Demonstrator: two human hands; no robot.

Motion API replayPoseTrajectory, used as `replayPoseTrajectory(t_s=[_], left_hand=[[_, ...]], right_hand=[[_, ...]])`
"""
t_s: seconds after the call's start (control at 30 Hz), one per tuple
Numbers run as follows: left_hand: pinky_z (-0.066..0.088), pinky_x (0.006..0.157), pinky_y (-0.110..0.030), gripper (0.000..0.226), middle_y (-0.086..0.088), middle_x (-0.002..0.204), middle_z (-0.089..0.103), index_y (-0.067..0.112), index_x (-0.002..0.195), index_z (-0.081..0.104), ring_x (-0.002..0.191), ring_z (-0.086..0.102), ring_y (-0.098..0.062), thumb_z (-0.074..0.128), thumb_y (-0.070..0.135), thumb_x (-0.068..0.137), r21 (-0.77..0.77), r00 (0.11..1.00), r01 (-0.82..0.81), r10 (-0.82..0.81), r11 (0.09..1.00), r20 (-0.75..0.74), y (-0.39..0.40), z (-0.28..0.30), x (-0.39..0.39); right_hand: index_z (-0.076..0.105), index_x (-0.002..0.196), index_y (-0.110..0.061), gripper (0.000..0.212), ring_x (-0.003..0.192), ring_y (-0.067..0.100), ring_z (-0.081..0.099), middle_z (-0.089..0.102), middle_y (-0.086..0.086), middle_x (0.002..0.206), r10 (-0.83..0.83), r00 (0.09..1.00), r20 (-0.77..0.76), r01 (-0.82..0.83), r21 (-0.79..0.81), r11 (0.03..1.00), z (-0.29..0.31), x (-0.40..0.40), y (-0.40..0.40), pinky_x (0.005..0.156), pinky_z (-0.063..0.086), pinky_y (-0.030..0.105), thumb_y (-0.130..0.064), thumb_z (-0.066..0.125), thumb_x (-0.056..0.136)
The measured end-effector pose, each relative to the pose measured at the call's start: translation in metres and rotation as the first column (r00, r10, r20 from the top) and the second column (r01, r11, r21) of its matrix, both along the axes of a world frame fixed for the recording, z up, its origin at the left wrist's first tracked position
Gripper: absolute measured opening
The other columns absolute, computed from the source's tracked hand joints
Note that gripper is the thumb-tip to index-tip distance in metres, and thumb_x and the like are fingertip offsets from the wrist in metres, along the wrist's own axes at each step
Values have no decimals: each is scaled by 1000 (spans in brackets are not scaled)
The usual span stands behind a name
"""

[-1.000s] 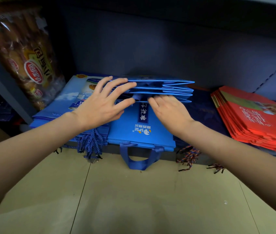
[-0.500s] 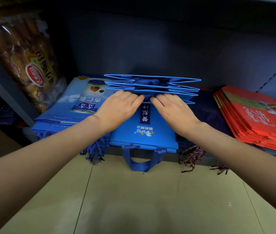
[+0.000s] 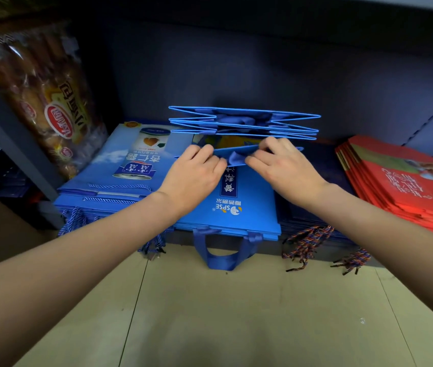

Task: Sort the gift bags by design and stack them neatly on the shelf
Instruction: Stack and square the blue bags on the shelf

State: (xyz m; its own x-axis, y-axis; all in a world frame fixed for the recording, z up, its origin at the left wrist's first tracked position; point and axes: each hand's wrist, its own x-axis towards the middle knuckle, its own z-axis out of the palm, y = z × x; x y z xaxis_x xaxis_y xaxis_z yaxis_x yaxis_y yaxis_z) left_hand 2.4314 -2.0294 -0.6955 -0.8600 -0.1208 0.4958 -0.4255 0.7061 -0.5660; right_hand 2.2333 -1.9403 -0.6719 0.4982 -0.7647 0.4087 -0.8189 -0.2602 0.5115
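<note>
I am looking down into a dim shelf bay, both bare forearms reaching in. My left hand and right hand rest side by side on a stack of bright blue gift bags lying flat in the middle of the shelf, loop handles hanging over the front edge. The fingers of both hands curl over and pinch the far edge of the top bag, where a fold of blue handle fabric bunches between them. Above my fingers, several more blue bags fan open at their far edges, so the pile is loose, not flat.

To the left lies a stack of lighter blue bags with a printed can, touching the middle pile. Well to the right sits a stack of red bags. A bread packet leans at far left.

I judge this is the straightening step for the blue design. Next, the fanned bags likely need pressing down and squaring with the pile.
</note>
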Motion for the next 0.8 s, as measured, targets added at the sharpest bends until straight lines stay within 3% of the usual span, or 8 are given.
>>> replayPoseTrajectory(t_s=[0.17, 0.33, 0.4, 0.47, 0.57, 0.63, 0.7, 0.8], left_hand=[[28, 71, -32, 37, -7, 93, 61, 6, 109, 63, 87, 37, -24, 34, 5, 86, -21, 999, -27, 26, 999, -41, 2, 1, 9], [32, 83, -36, 32, -7, 113, 50, 12, 111, 51, 96, 43, -25, 49, 7, 79, -6, 964, 199, -197, 980, -181, 0, 18, 21], [32, 94, -42, 43, -9, 127, 41, 15, 117, 47, 108, 43, -28, 60, 18, 76, 15, 957, 195, -187, 981, -221, -3, 29, 23], [27, 104, -50, 72, -17, 142, 34, 17, 132, 40, 125, 37, -34, 71, 35, 70, 39, 984, 81, -74, 996, -163, -9, 36, 25], [27, 106, -53, 102, -23, 146, 35, 13, 144, 30, 129, 39, -40, 75, 55, 63, 83, 995, -51, 59, 995, -87, -16, 40, 23], [28, 104, -49, 104, -20, 140, 43, 10, 142, 32, 119, 46, -38, 73, 63, 62, 121, 995, -32, 43, 992, -95, -17, 39, 20], [27, 100, -47, 103, -20, 138, 45, 11, 141, 33, 114, 46, -37, 69, 67, 63, 140, 995, -15, 28, 990, -98, -17, 36, 20], [33, 94, -48, 85, -19, 139, 41, 19, 139, 36, 111, 46, -38, 73, 48, 68, 112, 993, 33, -20, 993, -118, -17, 32, 22]], right_hand=[[64, 89, -9, 32, 84, 23, 36, 54, 1, 68, -77, 995, -56, 73, -66, 995, 3, 6, 1, 71, 28, 33, 0, 33, 88], [63, 119, -17, 49, 84, 27, 35, 56, 4, 74, -98, 992, -74, 92, -84, 992, 1, 12, 1, 71, 27, 37, -7, 28, 85], [69, 105, -18, 49, 87, 27, 35, 57, 3, 75, -159, 981, -107, 152, -73, 986, -2, 22, 2, 72, 26, 39, -11, 27, 81], [72, 81, -15, 45, 88, 26, 34, 57, 3, 74, -216, 968, -128, 215, -28, 976, -3, 30, 2, 72, 26, 38, -12, 27, 77], [69, 73, -12, 28, 87, 26, 34, 56, 2, 73, -262, 951, -167, 266, 2, 964, -1, 32, 5, 72, 25, 37, -10, 41, 72], [67, 75, -11, 16, 86, 26, 34, 54, 1, 70, -256, 951, -175, 261, 6, 965, 0, 27, 6, 71, 25, 35, -5, 56, 66], [66, 80, -10, 18, 86, 25, 34, 54, 2, 70, -264, 947, -181, 267, -9, 964, 1, 23, 7, 70, 25, 34, -3, 64, 63], [66, 85, -9, 24, 84, 25, 34, 55, 2, 68, -252, 951, -179, 246, -55, 968, 2, 22, 7, 68, 23, 33, 1, 54, 67]])
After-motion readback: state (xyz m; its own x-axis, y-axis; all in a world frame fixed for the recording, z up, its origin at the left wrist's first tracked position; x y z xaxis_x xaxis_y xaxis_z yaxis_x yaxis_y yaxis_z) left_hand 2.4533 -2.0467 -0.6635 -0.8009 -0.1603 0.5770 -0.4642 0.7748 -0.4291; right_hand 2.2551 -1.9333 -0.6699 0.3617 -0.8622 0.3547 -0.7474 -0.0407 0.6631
